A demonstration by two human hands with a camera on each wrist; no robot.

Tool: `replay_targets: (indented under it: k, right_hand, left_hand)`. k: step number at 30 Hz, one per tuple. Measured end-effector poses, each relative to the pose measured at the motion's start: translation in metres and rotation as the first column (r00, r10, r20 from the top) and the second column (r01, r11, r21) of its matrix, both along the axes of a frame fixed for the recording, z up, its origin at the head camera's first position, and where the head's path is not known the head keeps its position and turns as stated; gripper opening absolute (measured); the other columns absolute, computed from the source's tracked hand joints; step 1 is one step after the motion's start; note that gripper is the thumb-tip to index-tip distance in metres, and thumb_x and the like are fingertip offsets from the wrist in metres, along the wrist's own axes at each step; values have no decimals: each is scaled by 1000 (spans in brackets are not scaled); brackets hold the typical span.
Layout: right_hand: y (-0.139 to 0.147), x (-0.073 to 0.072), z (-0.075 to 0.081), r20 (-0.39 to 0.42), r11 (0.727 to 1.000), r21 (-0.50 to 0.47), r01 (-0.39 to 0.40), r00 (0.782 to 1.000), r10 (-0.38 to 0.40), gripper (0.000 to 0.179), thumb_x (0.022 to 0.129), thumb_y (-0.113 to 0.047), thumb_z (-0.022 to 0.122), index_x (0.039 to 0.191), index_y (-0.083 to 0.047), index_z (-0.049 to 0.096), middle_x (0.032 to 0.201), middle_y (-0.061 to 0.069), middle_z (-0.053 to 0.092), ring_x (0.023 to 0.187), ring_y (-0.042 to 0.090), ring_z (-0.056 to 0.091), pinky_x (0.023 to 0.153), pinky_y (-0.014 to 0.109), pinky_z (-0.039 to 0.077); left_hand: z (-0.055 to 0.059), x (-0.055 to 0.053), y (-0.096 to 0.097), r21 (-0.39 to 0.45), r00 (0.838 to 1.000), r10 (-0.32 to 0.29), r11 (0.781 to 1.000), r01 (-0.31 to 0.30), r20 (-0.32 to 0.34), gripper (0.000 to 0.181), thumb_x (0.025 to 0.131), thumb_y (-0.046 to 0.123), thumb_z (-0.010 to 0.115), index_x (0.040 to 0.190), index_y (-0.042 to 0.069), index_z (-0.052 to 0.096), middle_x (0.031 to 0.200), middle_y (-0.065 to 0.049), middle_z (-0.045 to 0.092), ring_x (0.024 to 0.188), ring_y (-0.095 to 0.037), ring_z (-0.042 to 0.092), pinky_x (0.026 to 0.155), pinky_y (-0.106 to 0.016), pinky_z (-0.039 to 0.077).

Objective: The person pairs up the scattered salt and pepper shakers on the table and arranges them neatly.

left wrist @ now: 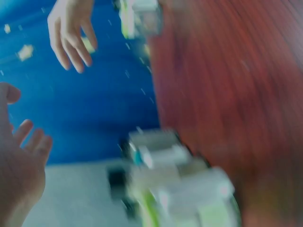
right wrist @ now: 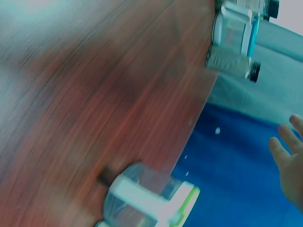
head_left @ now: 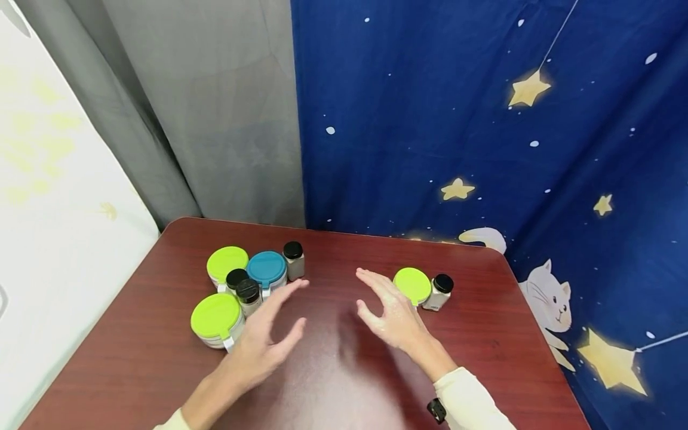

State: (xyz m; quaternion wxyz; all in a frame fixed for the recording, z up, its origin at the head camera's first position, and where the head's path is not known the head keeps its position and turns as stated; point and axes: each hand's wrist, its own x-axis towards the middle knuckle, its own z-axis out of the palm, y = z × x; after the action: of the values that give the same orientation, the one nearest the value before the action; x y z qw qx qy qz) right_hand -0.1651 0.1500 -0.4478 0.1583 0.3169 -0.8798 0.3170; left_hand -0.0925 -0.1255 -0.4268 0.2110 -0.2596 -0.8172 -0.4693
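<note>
Nearest the left hand point(head_left: 262, 345), we count six upright containers: one lime-lidded handled jar point(head_left: 216, 316), to its left; two black-capped shakers point(head_left: 248, 291), just beyond it; a second lime-lidded jar point(head_left: 227, 263), farther off and left; one blue-lidded jar point(head_left: 267, 266), beyond its fingers; one black-capped square bottle point(head_left: 294, 261), beyond its fingertips.

Nearest the right hand point(head_left: 395, 318), we count two: a third lime-lidded jar point(head_left: 412, 285), beside its fingers on the right, and a white-bodied shaker point(head_left: 441, 289), just beside that jar, farther right.

Both hands we record as raised, fingers extended, thumbs apart, palms toward each other.

Also entered: cream sleeves point(head_left: 473, 401); a black wrist device point(head_left: 436, 411), behind the right hand; a red-brown table point(head_left: 328, 382), beneath both hands; a grey curtain point(head_left: 215, 119) and star-patterned blue curtain point(head_left: 387, 149), beyond them.
</note>
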Motion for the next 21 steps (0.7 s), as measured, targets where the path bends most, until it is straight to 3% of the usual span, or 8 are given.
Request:
replay_targets:
  k: [3, 5, 8, 11, 13, 16, 19, 21]
  right_hand:
    - [-16, -3, 2, -24, 998, 61, -35, 999, 36, 59, 93, -25, 70, 149, -20, 52, 145, 3, 56, 133, 16, 50, 103, 42, 45]
    - [-29, -5, 2, -30, 993, 95, -63, 997, 66, 58, 94, -26, 68, 149, -19, 52, 144, 4, 56, 133, 16, 51, 103, 41, 46]
    - [-53, -8, -1, -36, 981, 149, -120, 991, 127, 58, 96, -27, 66, 150, -17, 50, 146, 4, 55, 134, 16, 50, 105, 37, 43]
    - [-80, -11, -10, -52, 963, 205, -173, 981, 188, 57, 97, -29, 63, 151, -15, 49, 147, 3, 54, 134, 15, 49, 108, 31, 40]
    - [-99, -13, -16, -58, 951, 240, -194, 975, 213, 56, 98, -30, 61, 151, -15, 48, 148, 3, 52, 134, 15, 49, 108, 29, 39]
    - [-124, -14, -21, -44, 950, 254, -184, 978, 202, 56, 98, -31, 62, 151, -18, 50, 148, 0, 52, 134, 12, 48, 104, 28, 42]
    - [-144, -17, -21, -13, 949, 261, -176, 982, 186, 57, 98, -34, 63, 152, -22, 49, 149, -3, 50, 133, 10, 47, 101, 28, 45]
    - [-156, -18, -21, -5, 944, 276, -181, 982, 189, 57, 98, -36, 63, 152, -25, 48, 149, -4, 50, 132, 10, 48, 101, 29, 46]
  left_hand:
    - [-4, 0, -31, 34, 998, 64, 997, -63, -23, 72, 82, -7, 74, 148, 9, 50, 144, -4, 55, 130, -20, 52, 107, -24, 36]
    - [-10, -1, -52, 11, 989, 147, 989, -146, -10, 72, 80, -6, 77, 147, 11, 53, 144, -3, 55, 131, -16, 50, 107, -21, 35]
    - [-26, -3, -82, -43, 960, 281, 959, -281, -14, 73, 78, -2, 79, 146, 10, 55, 144, -6, 54, 134, -12, 44, 109, -18, 27]
    - [-43, 0, -106, -102, 922, 382, 921, -375, 59, 77, 78, 3, 82, 148, 12, 52, 146, -8, 51, 133, -13, 42, 104, -11, 23]
    - [-55, 1, -119, -134, 905, 411, 908, -396, 111, 80, 78, 8, 84, 150, 9, 48, 147, -14, 48, 132, -22, 42, 104, -17, 26]
    - [-68, 4, -130, -194, 889, 409, 908, -372, 207, 95, 77, 24, 90, 155, 6, 37, 151, -22, 39, 131, -39, 38, 104, -44, 32]
    - [-78, 5, -134, -222, 884, 377, 920, -323, 275, 114, 69, 36, 95, 157, 6, 30, 153, -27, 29, 132, -47, 32, 92, -65, 34]
    - [-82, 5, -134, -237, 888, 356, 926, -294, 289, 120, 63, 41, 98, 157, 7, 30, 153, -28, 26, 132, -47, 32, 90, -65, 35]
